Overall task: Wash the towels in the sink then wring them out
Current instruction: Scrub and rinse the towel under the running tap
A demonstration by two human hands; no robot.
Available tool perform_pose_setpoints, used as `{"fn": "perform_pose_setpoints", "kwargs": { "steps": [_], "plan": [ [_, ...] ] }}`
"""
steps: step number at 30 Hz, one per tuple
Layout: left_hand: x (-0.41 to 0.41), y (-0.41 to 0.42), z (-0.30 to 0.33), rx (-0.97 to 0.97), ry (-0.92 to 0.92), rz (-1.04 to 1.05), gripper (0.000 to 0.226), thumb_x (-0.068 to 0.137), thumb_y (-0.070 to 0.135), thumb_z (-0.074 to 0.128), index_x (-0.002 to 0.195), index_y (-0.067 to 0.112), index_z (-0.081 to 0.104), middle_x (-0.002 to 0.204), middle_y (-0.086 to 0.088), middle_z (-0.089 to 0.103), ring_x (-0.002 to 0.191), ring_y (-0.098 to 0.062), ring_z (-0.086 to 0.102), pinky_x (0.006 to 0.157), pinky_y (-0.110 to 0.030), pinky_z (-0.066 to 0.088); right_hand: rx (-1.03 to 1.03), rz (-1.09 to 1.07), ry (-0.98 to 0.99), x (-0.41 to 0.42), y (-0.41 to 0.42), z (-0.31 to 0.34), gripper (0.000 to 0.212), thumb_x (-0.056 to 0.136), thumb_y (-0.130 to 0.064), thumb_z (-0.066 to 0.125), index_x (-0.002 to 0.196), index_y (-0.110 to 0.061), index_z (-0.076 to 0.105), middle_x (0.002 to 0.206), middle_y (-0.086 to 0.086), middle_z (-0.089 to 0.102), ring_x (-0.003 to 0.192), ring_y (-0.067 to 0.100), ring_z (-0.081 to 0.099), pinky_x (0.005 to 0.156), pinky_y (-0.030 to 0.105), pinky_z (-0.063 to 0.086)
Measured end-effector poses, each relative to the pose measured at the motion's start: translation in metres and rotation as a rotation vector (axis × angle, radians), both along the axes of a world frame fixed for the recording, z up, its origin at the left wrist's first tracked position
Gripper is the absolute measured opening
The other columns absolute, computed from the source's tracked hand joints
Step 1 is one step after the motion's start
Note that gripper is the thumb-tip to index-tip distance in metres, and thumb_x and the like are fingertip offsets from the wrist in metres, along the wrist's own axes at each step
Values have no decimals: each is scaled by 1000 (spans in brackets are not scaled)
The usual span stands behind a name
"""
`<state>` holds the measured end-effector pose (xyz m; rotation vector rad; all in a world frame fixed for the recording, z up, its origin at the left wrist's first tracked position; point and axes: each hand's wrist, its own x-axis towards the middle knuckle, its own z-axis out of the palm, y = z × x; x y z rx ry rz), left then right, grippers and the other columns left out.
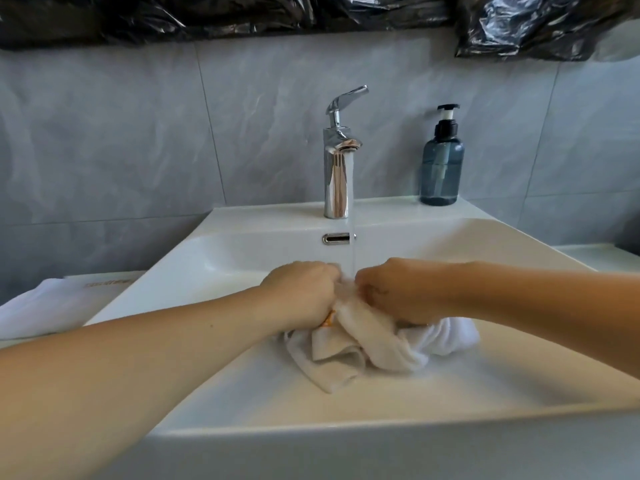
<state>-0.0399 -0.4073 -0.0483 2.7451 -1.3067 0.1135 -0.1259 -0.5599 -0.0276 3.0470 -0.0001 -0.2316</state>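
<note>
this was a bathroom, most likely in a home. a white ceramic sink (242, 393) with a square basin stood against a wall of pale grey marbled tiles (121, 133), and a slotted overflow (336, 238) sat in its back wall. a chrome single-lever tap (337, 161) rose from the back ledge with water running from it. a dark blue pump bottle (442, 164) of soap stood beside the tap on the same ledge. a folded white towel (41, 306) lay left of the basin. black plastic sheeting (311, 12) covered the wall above the tiles.
</note>
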Motion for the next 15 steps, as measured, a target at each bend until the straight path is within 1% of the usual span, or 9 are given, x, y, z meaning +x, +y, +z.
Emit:
{"fn": "perform_pose_setpoints", "kwargs": {
  "steps": [1,4,5,7,9,11,13,14,15],
  "plan": [
    [-1,-1,0,-5,-1,-13,9,98,24,45,90,24,48,93,5,57,92,-23,57,67,-33,37,4,-18,-9,1,-2,0,12,102,-30,32,99,-31,44,85,-4,50,84,22,57,77,37,51],
    [-4,4,1,-140,298,-38,36,103,31,44,69,35,55,71,16,54,76,-8,54,66,-28,37,7,-84,-67,4,-5,-1,16,102,-29,31,105,-29,47,83,-4,45,81,22,51,71,33,41],
    [-4,6,2,-166,327,-32,38,103,32,45,66,36,54,67,17,53,74,-7,53,66,-27,38,25,-75,-76,4,-5,-2,15,102,-29,32,103,-28,47,85,-3,46,82,23,51,71,33,41],
    [4,9,3,-105,191,12,33,102,34,44,70,35,49,73,16,53,83,-14,55,71,-30,42,88,-14,-81,0,1,-3,14,102,-28,34,98,-25,46,85,-3,48,84,23,51,73,35,41],
    [6,8,3,-77,80,50,30,101,35,42,73,28,46,72,12,52,81,-18,54,68,-31,41,148,-3,-100,-3,4,-3,18,104,-29,32,95,-23,47,84,-4,48,84,22,49,74,34,39],
    [4,4,7,-149,284,-28,35,103,34,46,71,21,46,64,9,51,67,-15,51,62,-30,40,111,-62,-126,-1,-3,-3,19,105,-29,30,95,-22,44,88,-1,49,85,24,49,75,34,38],
    [5,5,11,-206,406,-72,36,103,33,49,70,21,46,66,7,49,68,-15,47,62,-28,38,34,-120,-162,3,-12,-3,19,105,-32,29,97,-22,42,91,3,49,83,26,50,74,36,40],
    [9,8,14,-172,309,-51,33,104,34,47,73,21,46,72,6,49,75,-16,47,66,-29,37,17,-134,-184,4,-14,-3,22,105,-35,28,97,-21,42,91,3,50,82,27,51,73,36,41],
    [15,11,16,-105,109,4,27,104,35,43,80,23,45,82,6,49,85,-17,46,73,-31,36,20,-135,-203,6,-15,-3,24,106,-37,27,97,-20,41,92,4,51,82,27,51,71,36,40]
  ]
}}
